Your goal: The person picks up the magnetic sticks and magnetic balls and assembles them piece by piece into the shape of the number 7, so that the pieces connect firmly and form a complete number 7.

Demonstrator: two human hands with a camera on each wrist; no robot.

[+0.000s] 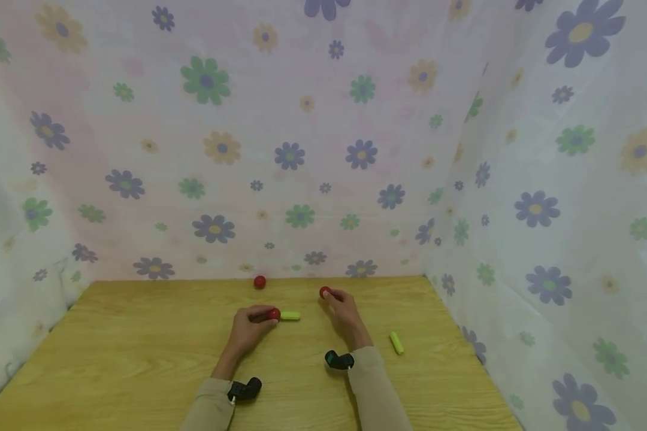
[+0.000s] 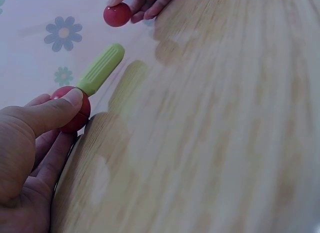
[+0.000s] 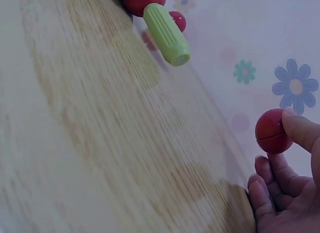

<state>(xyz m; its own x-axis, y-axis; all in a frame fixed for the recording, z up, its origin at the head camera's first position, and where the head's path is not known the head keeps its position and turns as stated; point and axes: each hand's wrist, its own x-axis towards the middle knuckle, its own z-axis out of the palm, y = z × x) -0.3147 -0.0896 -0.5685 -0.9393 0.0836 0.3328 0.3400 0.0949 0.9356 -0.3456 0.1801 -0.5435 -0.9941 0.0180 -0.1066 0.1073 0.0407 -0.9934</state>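
Note:
My left hand [image 1: 250, 329] pinches a red ball [image 1: 274, 313] between thumb and fingers, low over the wooden table. A light green ridged stick [image 1: 290, 315] extends from that ball toward the right; in the left wrist view the stick [image 2: 102, 69] meets the ball [image 2: 74, 109] beside my thumb. Farther right, my right hand [image 1: 347, 313] grips a second red ball [image 1: 325, 292]. The right wrist view shows a seam around this ball [image 3: 273, 131], held by the thumb and fingers. A gap separates it from the stick's free end.
A third red ball [image 1: 259, 282] lies at the table's back edge. Another green stick [image 1: 396, 343] lies right of my right forearm. The wooden table [image 1: 140, 347] meets a flowered curtain [image 1: 323, 149] behind and at the sides. Black wrist cameras [image 1: 245, 390] sit on both wrists.

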